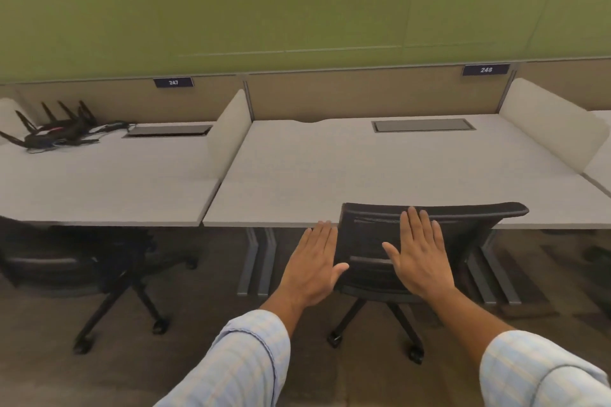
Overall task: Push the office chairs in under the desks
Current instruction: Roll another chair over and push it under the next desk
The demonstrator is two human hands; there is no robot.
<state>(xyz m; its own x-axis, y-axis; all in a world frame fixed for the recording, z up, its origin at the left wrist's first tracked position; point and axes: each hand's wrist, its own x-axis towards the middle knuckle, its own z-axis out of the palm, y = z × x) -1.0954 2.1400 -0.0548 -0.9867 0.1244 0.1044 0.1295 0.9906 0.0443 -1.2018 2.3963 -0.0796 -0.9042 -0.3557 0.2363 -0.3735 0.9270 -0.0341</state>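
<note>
A black mesh-backed office chair [469, 235] stands at the front edge of the light grey desk [363, 175] marked 248, its backrest top level with the desk edge and its seat under the desk. My right hand [420, 254] lies flat and open against the backrest. My left hand [314, 264] is open with fingers together, at the backrest's left edge; whether it touches is unclear. A second black chair [82, 261] sits under the left desk [99, 185] marked 247, turned at an angle.
A black router with several antennas [56, 129] and its cables lie at the back of the left desk. Low white dividers [231, 129] separate the desks. Grey desk legs [258, 261] stand left of the chair. Another chair's base shows at the far right [598, 258]. The floor is brown carpet.
</note>
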